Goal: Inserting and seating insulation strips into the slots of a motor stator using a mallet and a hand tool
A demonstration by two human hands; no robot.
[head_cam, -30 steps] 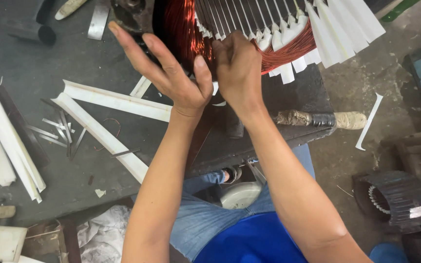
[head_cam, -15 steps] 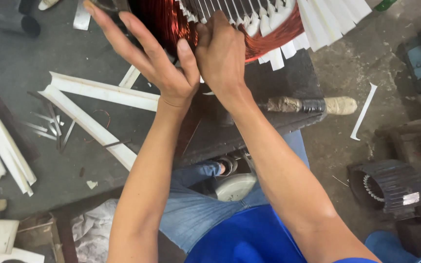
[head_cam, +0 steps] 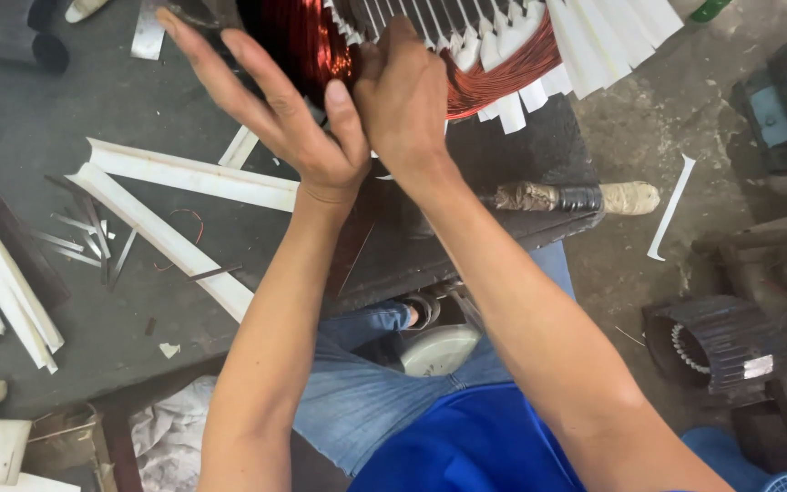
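Observation:
A motor stator with red copper windings (head_cam: 494,77) and white insulation paper strips (head_cam: 594,36) sits at the top of the head view, on a dark workbench (head_cam: 503,155). My right hand (head_cam: 407,100) is closed, its fingers pressed into the windings near the slots; what it grips is hidden. My left hand (head_cam: 275,109) is spread flat with fingers apart, resting against the left side of the copper coil, touching my right hand at the thumb.
Long white paper strips (head_cam: 184,173) and thin metal slivers (head_cam: 84,237) lie on the bench at left. A wrapped-handle tool (head_cam: 576,198) lies at the bench's right edge. A finned motor housing (head_cam: 721,342) stands on the floor at right.
Both hands have stayed on the windings; my left hand has fanned out slightly and the view has drifted a little down and left.

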